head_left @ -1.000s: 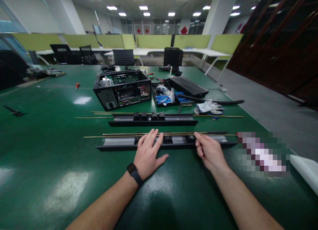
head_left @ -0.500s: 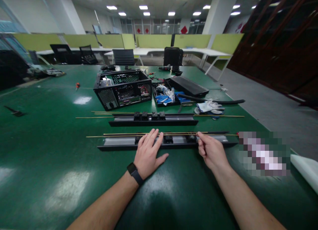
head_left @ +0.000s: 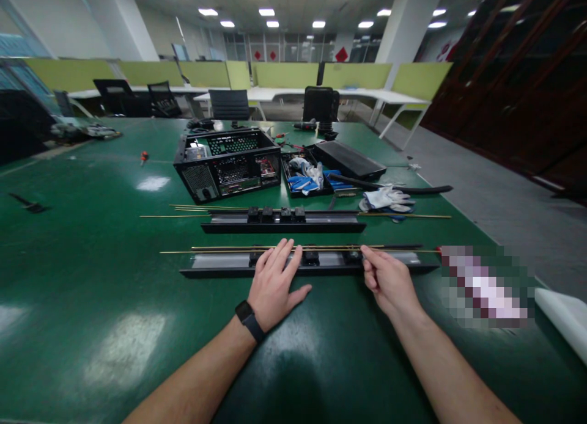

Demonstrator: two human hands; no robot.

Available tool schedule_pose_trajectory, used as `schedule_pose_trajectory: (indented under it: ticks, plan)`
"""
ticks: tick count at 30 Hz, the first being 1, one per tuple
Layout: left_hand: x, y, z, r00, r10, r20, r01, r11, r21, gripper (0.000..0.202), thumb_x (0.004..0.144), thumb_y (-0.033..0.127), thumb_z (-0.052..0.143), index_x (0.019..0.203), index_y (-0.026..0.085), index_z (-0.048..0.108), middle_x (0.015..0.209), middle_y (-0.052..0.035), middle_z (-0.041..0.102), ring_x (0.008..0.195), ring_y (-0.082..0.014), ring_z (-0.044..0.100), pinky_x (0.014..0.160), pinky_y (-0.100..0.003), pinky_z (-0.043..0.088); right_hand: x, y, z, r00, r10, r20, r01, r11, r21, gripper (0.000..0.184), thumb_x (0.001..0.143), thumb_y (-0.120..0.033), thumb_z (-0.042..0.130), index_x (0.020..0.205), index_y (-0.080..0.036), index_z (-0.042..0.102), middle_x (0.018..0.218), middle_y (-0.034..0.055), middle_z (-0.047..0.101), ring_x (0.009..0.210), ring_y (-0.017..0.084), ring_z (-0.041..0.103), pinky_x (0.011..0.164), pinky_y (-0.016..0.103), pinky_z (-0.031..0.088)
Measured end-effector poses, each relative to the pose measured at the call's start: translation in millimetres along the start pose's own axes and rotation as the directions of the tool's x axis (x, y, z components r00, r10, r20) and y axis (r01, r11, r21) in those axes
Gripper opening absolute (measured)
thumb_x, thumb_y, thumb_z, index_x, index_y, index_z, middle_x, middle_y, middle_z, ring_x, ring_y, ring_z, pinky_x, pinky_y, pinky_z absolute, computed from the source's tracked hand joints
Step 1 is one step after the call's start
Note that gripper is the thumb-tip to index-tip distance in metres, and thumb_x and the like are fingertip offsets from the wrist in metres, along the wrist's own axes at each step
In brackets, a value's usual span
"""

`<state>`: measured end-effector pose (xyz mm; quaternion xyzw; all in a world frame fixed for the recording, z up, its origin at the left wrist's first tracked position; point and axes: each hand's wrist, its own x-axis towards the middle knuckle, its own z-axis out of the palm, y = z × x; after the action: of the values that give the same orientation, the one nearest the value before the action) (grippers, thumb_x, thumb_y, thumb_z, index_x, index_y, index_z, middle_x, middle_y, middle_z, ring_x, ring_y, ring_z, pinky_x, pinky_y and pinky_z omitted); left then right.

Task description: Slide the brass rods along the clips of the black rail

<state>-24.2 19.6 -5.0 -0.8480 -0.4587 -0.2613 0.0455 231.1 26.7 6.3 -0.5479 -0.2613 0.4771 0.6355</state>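
Note:
A long black channel (head_left: 394, 269) with a pale, shiny inner face lies crosswise in front of me. Black blocks (head_left: 311, 256) sit along it, and thin brass rods (head_left: 220, 248) run over them lengthwise. My left hand (head_left: 275, 283), with a dark watch on the wrist, rests with its fingers spread over the rods and channel. Toward the right end, my right hand (head_left: 389, 278) is closed in a pinch on a brass rod beside a black block (head_left: 352, 255). The fingertips hide the exact point of contact.
Behind is a second black channel (head_left: 284, 228) with blocks and rods. Farther back stand an open computer case (head_left: 202, 173), a tray of gloves (head_left: 305, 195), a black panel (head_left: 351, 158) and a white glove (head_left: 387, 198). A blurred-out object (head_left: 488, 289) lies at the right.
My right hand has shifted slightly left along the rods, still pinched. The left hand stays in place over the channel.

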Motion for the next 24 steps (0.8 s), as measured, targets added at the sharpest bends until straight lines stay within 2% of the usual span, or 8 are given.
schedule_pose_trajectory:
  ticks: [6,16,24]
  plan:
    - [0.6,0.6,-1.6,1.000,-0.002,0.010,0.002,1.000,-0.006,0.069,0.090,0.047,0.061,0.150,0.018,0.041,0.156,-0.0129,0.040,0.147,-0.0291,0.032,0.118,-0.046,0.026,1.0,-1.6,-0.7,1.000,0.006,-0.028,-0.006,1.000,0.026,0.036,0.066,-0.036,0.088,0.065,-0.014,0.058,0.052,-0.0023,0.055,0.029,0.005,0.039,0.025,0.016,0.020]
    - [0.2,1.9,0.1,1.000,-0.008,0.017,0.009,1.000,-0.008,0.072,0.088,0.049,0.062,0.150,0.018,0.041,0.157,-0.0129,0.039,0.147,-0.0300,0.032,0.118,-0.048,0.026,1.5,4.0,-0.8,0.999,-0.026,0.023,0.028,0.997,-0.067,0.043,0.070,-0.046,0.085,0.061,-0.014,0.057,0.052,-0.0020,0.055,0.027,0.003,0.037,0.025,0.016,0.018]
    - [0.4,1.7,0.8,1.000,-0.007,0.020,0.007,1.000,-0.003,0.072,0.089,0.049,0.062,0.150,0.019,0.041,0.158,-0.0129,0.038,0.147,-0.0298,0.031,0.118,-0.047,0.027,1.4,0.4,0.0,1.000,-0.002,0.000,0.002,1.000,-0.013,0.041,0.067,-0.041,0.088,0.059,-0.015,0.057,0.051,-0.0028,0.052,0.028,0.004,0.037,0.025,0.016,0.020]
